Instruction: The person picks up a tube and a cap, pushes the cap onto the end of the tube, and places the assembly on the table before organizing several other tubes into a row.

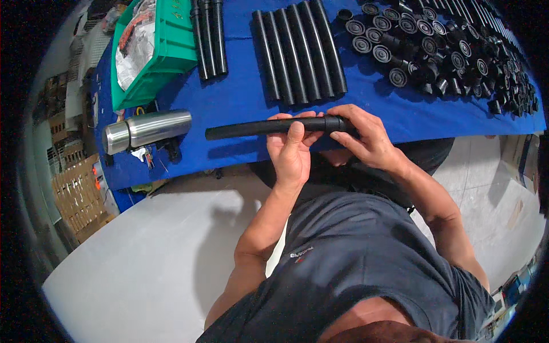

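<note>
A black plastic tube (237, 129) is held level above the near edge of the blue-covered table. My left hand (290, 150) grips it around the middle, thumb across the near side and fingers beneath. At the tube's right end sits a wider black cap (336, 124), and my right hand (372, 137) closes on it with thumb and fingers. How far the cap sits over the tube cannot be made out. Beyond my hands lies a row of several similar black tubes (297, 54).
On the left are a steel flask (154, 128) and a green bin (171, 43) holding clear bags. Three thinner black tubes (210, 40) lie beside the bin. A heap of black round caps (429, 46) spreads over the far right of the blue cloth (240, 63).
</note>
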A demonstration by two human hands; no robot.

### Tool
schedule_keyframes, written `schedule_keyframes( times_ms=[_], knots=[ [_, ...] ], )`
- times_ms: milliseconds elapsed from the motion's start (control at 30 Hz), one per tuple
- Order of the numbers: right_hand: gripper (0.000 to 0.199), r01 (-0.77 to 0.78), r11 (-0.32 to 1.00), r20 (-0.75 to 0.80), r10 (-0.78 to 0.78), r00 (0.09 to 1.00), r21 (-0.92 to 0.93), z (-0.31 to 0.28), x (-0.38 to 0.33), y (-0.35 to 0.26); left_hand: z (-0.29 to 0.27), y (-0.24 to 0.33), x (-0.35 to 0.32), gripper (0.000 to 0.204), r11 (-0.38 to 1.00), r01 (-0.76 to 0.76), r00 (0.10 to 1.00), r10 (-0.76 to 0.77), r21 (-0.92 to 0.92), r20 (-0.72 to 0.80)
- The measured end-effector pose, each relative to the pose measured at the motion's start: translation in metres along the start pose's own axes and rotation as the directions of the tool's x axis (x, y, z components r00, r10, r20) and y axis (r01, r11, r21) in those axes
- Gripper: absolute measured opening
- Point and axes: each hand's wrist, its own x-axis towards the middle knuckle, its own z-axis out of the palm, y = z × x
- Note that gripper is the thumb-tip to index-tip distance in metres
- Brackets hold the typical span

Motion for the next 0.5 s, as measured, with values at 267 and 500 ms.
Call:
schedule_keyframes(
  times_ms=[267, 500],
  knots=[
    [0.038, -0.06, 0.994, -0.004, 0.06, 0.998, 0.094, -0.006, 0.005, -0.004, 0.0, 0.002, 0.002, 0.042, 0.998, -0.009, 0.992, 0.002, 0.054, 0.123],
    [0.037, -0.256, 0.949, 0.023, 0.256, 0.966, 0.185, -0.017, 0.008, -0.009, -0.022, 0.016, 0.016, 0.04, 0.989, 0.071, 0.975, -0.04, -0.132, 0.218]
  ],
)
